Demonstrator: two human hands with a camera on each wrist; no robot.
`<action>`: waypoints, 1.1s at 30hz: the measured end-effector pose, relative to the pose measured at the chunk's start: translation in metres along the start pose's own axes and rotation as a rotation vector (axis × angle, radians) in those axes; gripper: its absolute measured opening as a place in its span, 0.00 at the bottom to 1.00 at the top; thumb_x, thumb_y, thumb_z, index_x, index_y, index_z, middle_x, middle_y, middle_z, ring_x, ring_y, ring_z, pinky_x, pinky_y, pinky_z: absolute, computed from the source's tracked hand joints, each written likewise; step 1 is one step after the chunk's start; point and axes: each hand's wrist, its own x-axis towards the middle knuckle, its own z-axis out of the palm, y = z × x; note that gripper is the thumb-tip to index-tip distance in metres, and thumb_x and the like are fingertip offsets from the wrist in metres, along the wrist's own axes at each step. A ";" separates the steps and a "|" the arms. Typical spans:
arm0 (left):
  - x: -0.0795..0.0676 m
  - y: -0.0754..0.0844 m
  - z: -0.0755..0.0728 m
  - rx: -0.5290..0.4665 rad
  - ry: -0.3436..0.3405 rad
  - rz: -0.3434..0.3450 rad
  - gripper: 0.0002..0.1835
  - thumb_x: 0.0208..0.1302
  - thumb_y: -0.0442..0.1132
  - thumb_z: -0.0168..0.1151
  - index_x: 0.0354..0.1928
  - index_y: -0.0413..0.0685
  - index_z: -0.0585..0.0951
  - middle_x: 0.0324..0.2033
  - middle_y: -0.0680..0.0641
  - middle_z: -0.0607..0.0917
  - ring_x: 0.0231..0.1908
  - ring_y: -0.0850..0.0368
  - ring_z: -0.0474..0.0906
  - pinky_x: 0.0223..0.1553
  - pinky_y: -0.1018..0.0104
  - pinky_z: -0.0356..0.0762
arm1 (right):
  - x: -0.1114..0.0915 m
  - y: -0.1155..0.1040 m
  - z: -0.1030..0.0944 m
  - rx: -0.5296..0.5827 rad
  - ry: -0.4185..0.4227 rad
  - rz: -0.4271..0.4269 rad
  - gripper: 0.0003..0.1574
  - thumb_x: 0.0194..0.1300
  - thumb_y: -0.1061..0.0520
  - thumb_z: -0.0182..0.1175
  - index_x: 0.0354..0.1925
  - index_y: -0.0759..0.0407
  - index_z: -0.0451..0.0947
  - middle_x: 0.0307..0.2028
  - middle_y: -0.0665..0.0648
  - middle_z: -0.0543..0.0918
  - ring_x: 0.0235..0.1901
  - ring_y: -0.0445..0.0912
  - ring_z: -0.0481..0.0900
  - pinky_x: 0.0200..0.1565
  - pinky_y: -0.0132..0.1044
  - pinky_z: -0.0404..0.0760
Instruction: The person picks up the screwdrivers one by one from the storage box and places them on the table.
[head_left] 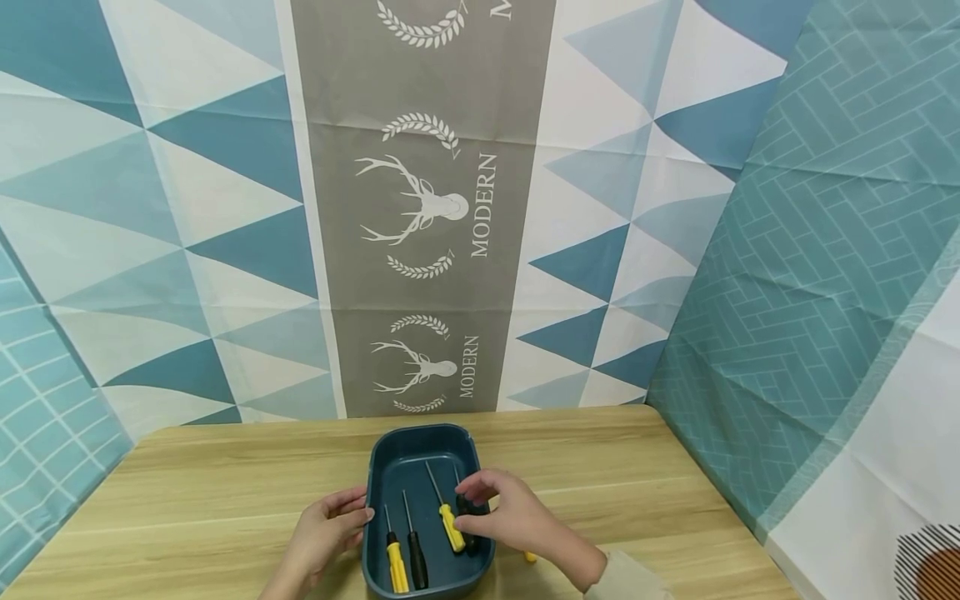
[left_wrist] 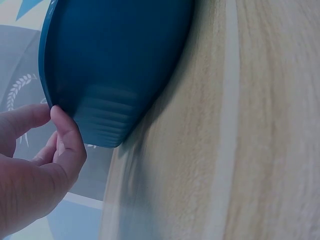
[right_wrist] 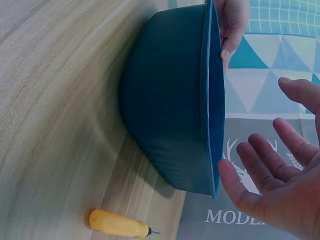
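A dark blue plastic bin (head_left: 420, 433) stands on the table with several screwdrivers lying in it. On its left side are a yellow-and-black screwdriver (head_left: 397, 563) and a black screwdriver (head_left: 417, 560). To the right lie a yellow screwdriver (head_left: 452, 528) and a dark-handled screwdriver (head_left: 471, 543), the latter partly hidden by my right hand. My left hand (head_left: 324, 533) pinches the left rim between thumb and fingers. Over the right rim hovers my right hand (head_left: 504, 510), fingers spread and slightly bent, holding nothing; the right wrist view shows the palm bare.
Outside the bin, a yellow-handled screwdriver (right_wrist: 120, 223) lies on the wooden table (head_left: 225, 500) to the right, mostly hidden by my right forearm in the head view. Patterned cloth (head_left: 420, 283) hangs behind the table, and a teal sheet (head_left: 787, 333) hangs at the right.
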 end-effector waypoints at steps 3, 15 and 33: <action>0.000 0.000 0.000 -0.004 -0.002 0.003 0.28 0.57 0.33 0.64 0.59 0.31 0.70 0.46 0.39 0.79 0.36 0.58 0.78 0.35 0.62 0.80 | 0.001 -0.001 0.002 0.001 -0.005 0.007 0.18 0.54 0.51 0.68 0.44 0.49 0.78 0.40 0.48 0.79 0.43 0.49 0.77 0.43 0.37 0.78; 0.000 -0.001 0.000 -0.007 0.001 0.004 0.28 0.57 0.33 0.64 0.59 0.30 0.70 0.46 0.39 0.79 0.36 0.57 0.78 0.35 0.62 0.80 | 0.003 0.000 0.008 0.002 -0.024 0.000 0.19 0.53 0.50 0.69 0.45 0.49 0.78 0.38 0.46 0.80 0.39 0.40 0.76 0.39 0.30 0.76; 0.001 0.000 0.000 0.003 -0.002 -0.004 0.28 0.57 0.34 0.64 0.59 0.31 0.70 0.47 0.39 0.79 0.35 0.58 0.78 0.35 0.62 0.80 | 0.004 0.000 0.012 0.024 -0.044 -0.003 0.21 0.53 0.51 0.69 0.45 0.53 0.78 0.39 0.45 0.79 0.41 0.48 0.77 0.44 0.37 0.78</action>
